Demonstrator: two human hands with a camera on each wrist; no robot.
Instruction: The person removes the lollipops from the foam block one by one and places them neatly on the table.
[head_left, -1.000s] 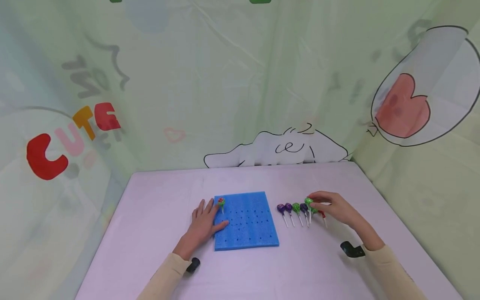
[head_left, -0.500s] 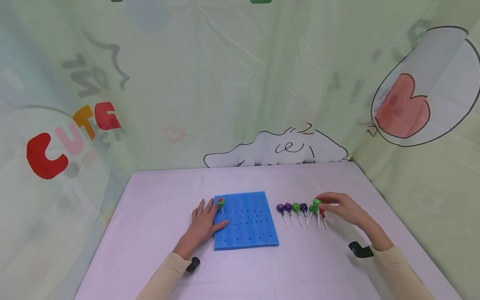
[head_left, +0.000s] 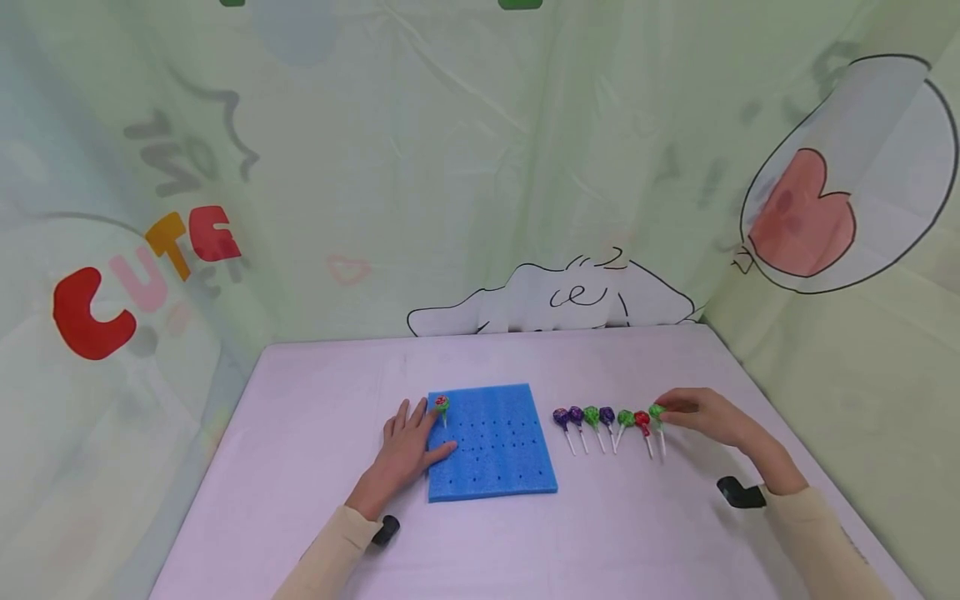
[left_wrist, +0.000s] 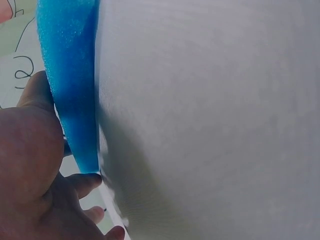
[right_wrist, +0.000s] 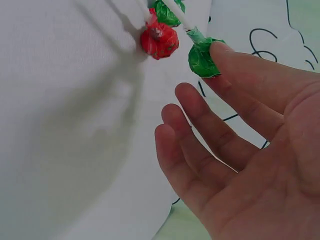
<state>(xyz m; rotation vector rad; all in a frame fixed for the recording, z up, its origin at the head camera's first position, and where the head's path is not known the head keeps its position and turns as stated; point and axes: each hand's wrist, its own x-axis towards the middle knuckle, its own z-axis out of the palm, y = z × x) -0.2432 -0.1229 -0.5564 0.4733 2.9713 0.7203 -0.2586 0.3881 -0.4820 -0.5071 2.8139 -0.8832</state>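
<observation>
My left hand (head_left: pixel 405 446) lies with spread fingers on the left edge of a blue foam board (head_left: pixel 498 454) dotted with small holes. A lollipop in a green and red wrapper (head_left: pixel 442 405) stands upright at the board's far left corner, beside my fingertips. My right hand (head_left: pixel 701 414) pinches the wrapped head of a green lollipop (right_wrist: pixel 204 59) between thumb and index finger, its white stick pointing away from the palm. The other right fingers are loosely extended. Left of it, a red lollipop (head_left: pixel 642 420) and a green lollipop (head_left: pixel 626 419) lie on the table.
Farther left in the same row lie a dark purple lollipop (head_left: pixel 607 415), another green lollipop (head_left: pixel 592 416) and two purple ones next to the board's right side. A pale cloth covers the table (head_left: pixel 480 550). Printed curtains (head_left: pixel 465 167) enclose its back and sides.
My right hand has carried the green lollipop rightward along the row, past the red one, and lowered it slightly. The left hand and the board have stayed in place.
</observation>
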